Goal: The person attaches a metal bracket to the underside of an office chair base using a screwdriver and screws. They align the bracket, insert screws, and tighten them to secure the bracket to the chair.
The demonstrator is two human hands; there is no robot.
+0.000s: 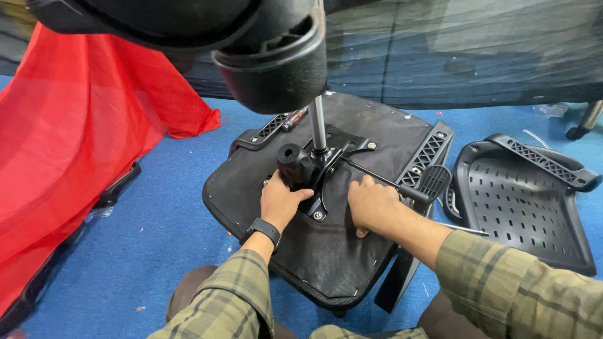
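An upturned black office chair seat [352, 251] lies on the blue carpet. A black metal tilt mechanism [314, 164] is bolted to its underside. A chrome gas cylinder [318, 122] rises from the mechanism to the black hub of the chair base [276, 63], close above. My left hand [281, 202], with a black watch on the wrist, presses against the mechanism's left side next to its round black knob [291, 161]. My right hand [374, 204] rests in a fist on the seat beside the thin adjustment lever [377, 177] with its paddle handle [433, 180]. Whether it grips anything is hidden.
A black perforated plastic shell [524, 204] lies to the right on the carpet. Red cloth [69, 138] drapes over something at the left. A dark mesh chair back [465, 50] spans the far side. A caster wheel [578, 132] shows at the far right.
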